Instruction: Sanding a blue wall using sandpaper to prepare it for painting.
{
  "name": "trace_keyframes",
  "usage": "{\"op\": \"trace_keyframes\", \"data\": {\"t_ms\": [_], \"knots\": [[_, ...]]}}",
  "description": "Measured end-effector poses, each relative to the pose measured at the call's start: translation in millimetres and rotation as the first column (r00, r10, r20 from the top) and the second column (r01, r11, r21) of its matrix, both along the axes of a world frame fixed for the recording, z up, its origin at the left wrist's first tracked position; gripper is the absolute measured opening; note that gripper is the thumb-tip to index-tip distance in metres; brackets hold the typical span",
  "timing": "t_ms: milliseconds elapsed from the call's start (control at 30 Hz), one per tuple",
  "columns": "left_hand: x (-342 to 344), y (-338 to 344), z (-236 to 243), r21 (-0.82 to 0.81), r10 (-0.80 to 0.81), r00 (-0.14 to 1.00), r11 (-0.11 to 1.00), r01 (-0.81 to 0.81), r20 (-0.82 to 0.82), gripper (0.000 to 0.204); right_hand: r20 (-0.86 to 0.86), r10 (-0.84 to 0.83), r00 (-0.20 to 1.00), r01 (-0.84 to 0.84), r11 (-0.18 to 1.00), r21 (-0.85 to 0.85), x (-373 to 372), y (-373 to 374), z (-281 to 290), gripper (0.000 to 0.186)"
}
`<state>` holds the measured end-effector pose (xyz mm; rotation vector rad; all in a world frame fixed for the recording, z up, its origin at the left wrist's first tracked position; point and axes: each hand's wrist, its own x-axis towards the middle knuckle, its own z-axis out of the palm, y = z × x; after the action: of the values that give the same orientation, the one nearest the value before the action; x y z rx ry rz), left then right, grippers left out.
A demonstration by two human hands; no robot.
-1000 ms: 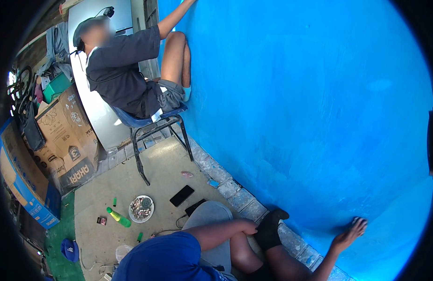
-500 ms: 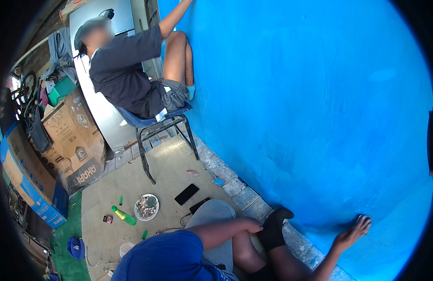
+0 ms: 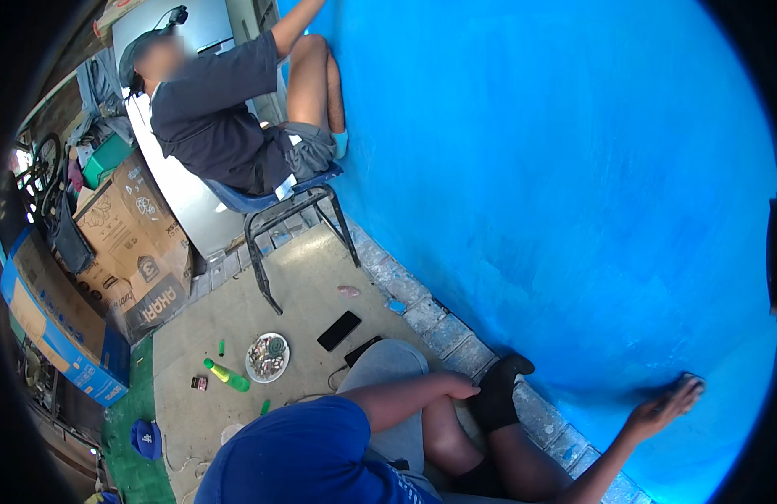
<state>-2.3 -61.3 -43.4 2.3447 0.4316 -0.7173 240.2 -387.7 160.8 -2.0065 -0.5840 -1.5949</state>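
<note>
My right hand (image 3: pixel 667 410) is pressed to the bright blue wall (image 3: pixel 531 210) at the lower right. Its fingers are closed round a small dark pad-like piece (image 3: pixel 693 383) lying against the paint; its kind is hard to make out. My left forearm lies across my bent leg in grey shorts (image 3: pixel 388 370). The left hand (image 3: pixel 462 385) rests by my shin, above a black sock (image 3: pixel 496 395), and its fingers are mostly hidden.
A co-worker (image 3: pixel 229 109) sits on a blue chair (image 3: pixel 262 202), one arm raised to the wall. On the mat (image 3: pixel 304 269) are phones (image 3: pixel 339 331), a green bottle (image 3: pixel 227 375) and a white plate (image 3: pixel 266 380) of small bits. Cardboard boxes (image 3: pixel 136 235) stand left.
My right hand has slid a little right and upward along the wall with the dark piece. The left hand still rests by my leg. The whole view has shifted slightly.
</note>
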Motion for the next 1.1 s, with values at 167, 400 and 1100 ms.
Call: {"op": "trace_keyframes", "data": {"t_ms": [167, 400, 1100], "knots": [[6.7, -8.2, 12.6, 0.045, -0.048, 0.998, 0.998, 0.049, -0.029, 0.057, -0.012, -0.036, 0.999, 0.036, 0.999, 0.037, -3.5, -5.5, 3.3, 0.053], [-1.8, -6.1, 8.0, 0.059, -0.023, 0.999, 0.998, 0.025, -0.037, 0.061, -0.139, -0.112, 0.984, 0.1, 0.991, -0.089, -12.4, 20.7, -23.5, 0.066], [3.5, -6.7, 6.2, 0.079, -0.059, 0.998, 0.995, 0.062, -0.033, 0.056, -0.147, -0.042, 0.988, 0.036, 0.999, -0.04, -14.2, 22.4, -31.4, 0.06]]}}
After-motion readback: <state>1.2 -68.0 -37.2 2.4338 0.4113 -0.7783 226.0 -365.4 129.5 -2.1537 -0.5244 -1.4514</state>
